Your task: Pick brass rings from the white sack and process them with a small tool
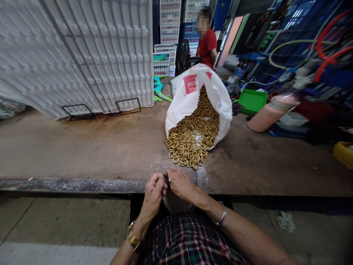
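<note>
A white plastic bag (182, 99) with red print lies on its side on the workbench, its mouth towards me. Brass-coloured rings (186, 147) spill out of it in a heap. Just in front of the heap, at the bench's near edge, my two hands meet. My left hand (154, 192) is closed in a pinch, thumb against fingers; what it grips is mostly hidden. My right hand (179, 184) is closed too, its fingers curled beside a small dark piece (166, 178) with a brass-coloured tip. Which hand holds that piece, I cannot tell.
White ribbed plastic trays (110, 55) lean upright at the back left on black wire stands (128, 106). To the right are a green tray (252, 101), a pink cylinder (271, 112) and a yellow container (343, 152). A person in red (206, 48) is beyond the bench.
</note>
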Tool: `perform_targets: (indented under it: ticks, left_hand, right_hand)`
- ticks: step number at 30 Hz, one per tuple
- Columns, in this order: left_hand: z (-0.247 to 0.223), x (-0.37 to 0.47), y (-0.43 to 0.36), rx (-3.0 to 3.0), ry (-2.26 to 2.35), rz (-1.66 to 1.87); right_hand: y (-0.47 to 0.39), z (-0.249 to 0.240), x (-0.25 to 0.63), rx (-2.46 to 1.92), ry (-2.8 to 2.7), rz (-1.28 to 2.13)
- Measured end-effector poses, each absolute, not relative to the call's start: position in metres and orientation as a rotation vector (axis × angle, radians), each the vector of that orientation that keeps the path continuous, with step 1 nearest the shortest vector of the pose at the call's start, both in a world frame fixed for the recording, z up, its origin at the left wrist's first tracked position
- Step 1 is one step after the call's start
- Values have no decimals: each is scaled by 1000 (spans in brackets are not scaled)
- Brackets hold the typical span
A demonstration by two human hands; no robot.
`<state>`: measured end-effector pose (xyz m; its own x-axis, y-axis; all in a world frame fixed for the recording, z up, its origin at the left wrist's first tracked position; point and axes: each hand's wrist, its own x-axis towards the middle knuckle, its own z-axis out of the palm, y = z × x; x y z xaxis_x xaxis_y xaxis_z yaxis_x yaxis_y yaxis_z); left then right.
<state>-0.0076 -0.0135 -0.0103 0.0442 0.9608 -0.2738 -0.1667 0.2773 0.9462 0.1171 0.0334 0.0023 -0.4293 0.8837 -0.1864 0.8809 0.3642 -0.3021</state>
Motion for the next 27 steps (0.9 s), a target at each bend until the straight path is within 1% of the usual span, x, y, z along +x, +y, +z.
perform_targets:
  ticks: [6,12,16,20,23,27]
  left_hand:
    - [1,-4,-20,631,889,1035]
    - [4,-1,-14,360,844,1068]
    - [3,-4,-12,335,814,1091]
    - [0,-8,-9,231,731,1052]
    - [-2,-8,-5,146,735,1071]
    - [-2,-6,0,137,832,1129]
  right_hand:
    - [49,10,132,-1907,-2449,341]
    - [60,8,137,-1936,-2409,184]
    - [64,7,136,-1970,-2419,227]
    - [66,3,140,-1900,-2350,265]
    - [66,-4,144,-1767,-2288,329]
    - [61,-10,144,-1522,-2177,502]
